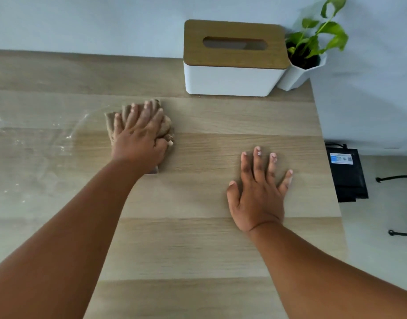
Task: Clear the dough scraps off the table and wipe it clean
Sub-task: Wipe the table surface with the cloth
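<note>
My left hand [139, 137] presses flat on a bunched brown cloth [167, 127] in the middle of the wooden table [198, 245], fingers spread over it and thumb tucked at its right side. White flour smears and small dough specks [60, 143] lie on the table left of the cloth. My right hand [259, 192] rests flat on the bare wood to the right, fingers straight and spread, with bits of dough on the fingertips.
A white tissue box with a wooden lid [232, 61] stands at the back of the table. A potted green plant [308, 49] stands beside it at the back right corner. Beyond the right table edge a black box [347, 173] sits on the floor.
</note>
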`<state>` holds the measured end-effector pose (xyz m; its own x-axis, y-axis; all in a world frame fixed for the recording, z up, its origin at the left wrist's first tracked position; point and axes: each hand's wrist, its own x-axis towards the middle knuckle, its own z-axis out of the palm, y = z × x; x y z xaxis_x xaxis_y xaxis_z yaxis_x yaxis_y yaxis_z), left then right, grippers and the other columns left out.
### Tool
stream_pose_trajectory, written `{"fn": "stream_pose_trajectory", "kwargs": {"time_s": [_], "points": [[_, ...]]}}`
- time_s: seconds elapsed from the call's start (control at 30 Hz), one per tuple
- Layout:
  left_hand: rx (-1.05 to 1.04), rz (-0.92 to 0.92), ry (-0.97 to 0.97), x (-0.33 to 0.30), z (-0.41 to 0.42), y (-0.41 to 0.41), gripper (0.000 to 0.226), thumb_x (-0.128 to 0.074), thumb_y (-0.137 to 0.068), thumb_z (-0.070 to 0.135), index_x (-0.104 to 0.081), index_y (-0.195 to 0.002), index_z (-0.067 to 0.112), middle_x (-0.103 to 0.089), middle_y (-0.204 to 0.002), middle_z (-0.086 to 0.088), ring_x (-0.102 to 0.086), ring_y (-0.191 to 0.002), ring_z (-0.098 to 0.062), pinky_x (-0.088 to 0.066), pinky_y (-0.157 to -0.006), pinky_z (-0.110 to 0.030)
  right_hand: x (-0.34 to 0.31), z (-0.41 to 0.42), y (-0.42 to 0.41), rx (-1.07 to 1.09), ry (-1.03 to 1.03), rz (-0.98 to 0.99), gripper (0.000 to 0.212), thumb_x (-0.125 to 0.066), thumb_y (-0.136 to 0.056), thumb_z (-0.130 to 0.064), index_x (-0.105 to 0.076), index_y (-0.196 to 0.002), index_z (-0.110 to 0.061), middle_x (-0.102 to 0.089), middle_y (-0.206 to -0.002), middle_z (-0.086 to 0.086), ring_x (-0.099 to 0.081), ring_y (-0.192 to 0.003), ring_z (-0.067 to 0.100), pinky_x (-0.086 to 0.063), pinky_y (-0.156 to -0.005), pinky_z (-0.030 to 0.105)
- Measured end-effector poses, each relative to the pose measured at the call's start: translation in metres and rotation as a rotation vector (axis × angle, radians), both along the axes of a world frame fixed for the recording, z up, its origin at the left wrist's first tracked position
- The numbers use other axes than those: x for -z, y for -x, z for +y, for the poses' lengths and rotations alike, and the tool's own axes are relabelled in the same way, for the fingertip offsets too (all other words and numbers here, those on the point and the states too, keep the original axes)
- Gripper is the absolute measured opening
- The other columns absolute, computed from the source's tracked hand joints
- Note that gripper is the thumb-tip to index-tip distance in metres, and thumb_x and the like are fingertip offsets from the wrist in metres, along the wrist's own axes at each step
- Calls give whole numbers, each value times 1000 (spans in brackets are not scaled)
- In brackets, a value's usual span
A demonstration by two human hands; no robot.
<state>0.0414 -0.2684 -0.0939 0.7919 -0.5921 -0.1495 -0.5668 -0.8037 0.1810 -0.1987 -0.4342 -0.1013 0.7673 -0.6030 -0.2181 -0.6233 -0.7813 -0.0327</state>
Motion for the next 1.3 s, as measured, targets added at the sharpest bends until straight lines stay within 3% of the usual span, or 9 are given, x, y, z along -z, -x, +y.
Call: {"fn": "stream_pose_trajectory", "kwargs": {"time_s": [0.13,0.27,0.33,0.43,0.6,0.73,0.87,1.0,1.3], "points": [[344,-41,44,-4,16,54,81,-33,-87,60,-37,-159,24,-20,-171,-3,-12,-159,-30,-10,-126,-60,-1,1,0,4,-5,-17,76,-16,-96,-53,-9,-167,-27,5,-176,1,10,-161,36,4,-121,72],[496,-84,61,2,65,93,74,-41,-94,51,-32,-161,24,-19,-172,-1,-12,-160,-26,-17,-125,-63,0,0,0,7,-5,-16,76,-19,-96,-53,-10,-167,-27,7,-175,1,11,-160,36,5,-121,72],[451,-134,67,3,87,90,75,-48,-90,48,-36,-160,23,-24,-170,-3,-17,-159,-27,-20,-123,-65,1,0,0,3,0,-16,75,-19,-97,-53,-9,-167,-27,8,-175,1,11,-160,36,5,-121,72],[198,-166,26,3,91,60,76,-45,-88,54,-43,-156,20,-29,-168,-8,-23,-157,-30,-17,-121,-67,1,0,-1,4,0,-23,75,-20,-97,-53,-10,-166,-27,5,-176,2,11,-160,36,5,-121,72],[-131,-38,-28,6,29,24,86,-34,-84,61,-22,-163,28,-8,-174,-4,-2,-160,-29,1,-124,-65,2,0,0,10,7,-34,75,-19,-97,-54,-10,-167,-28,4,-176,1,10,-161,35,4,-121,72],[-42,-76,-13,5,23,52,84,-33,-88,64,-26,-163,25,-11,-173,-6,-4,-160,-30,-2,-126,-61,3,0,0,14,6,-18,76,-17,-96,-55,-7,-167,-29,8,-176,0,12,-160,34,4,-122,72],[120,-103,94,5,56,111,68,-38,-99,49,-38,-159,18,-21,-171,-7,-11,-160,-29,-13,-126,-60,1,-1,0,19,3,-23,77,-15,-94,-56,-9,-166,-29,7,-175,-1,12,-160,34,6,-122,71],[206,-138,128,8,91,168,63,-44,-101,39,-37,-159,16,-21,-171,-8,-13,-159,-31,-21,-121,-65,1,1,-1,23,8,-30,78,-16,-94,-55,-11,-167,-28,5,-176,0,9,-161,34,4,-122,72],[-6,-125,-27,13,36,144,70,-36,-100,60,-32,-161,26,-19,-172,-7,-12,-160,-31,-9,-120,-72,6,0,-1,23,24,-42,76,-19,-95,-55,-11,-166,-28,2,-176,1,8,-161,35,4,-122,72]]}}
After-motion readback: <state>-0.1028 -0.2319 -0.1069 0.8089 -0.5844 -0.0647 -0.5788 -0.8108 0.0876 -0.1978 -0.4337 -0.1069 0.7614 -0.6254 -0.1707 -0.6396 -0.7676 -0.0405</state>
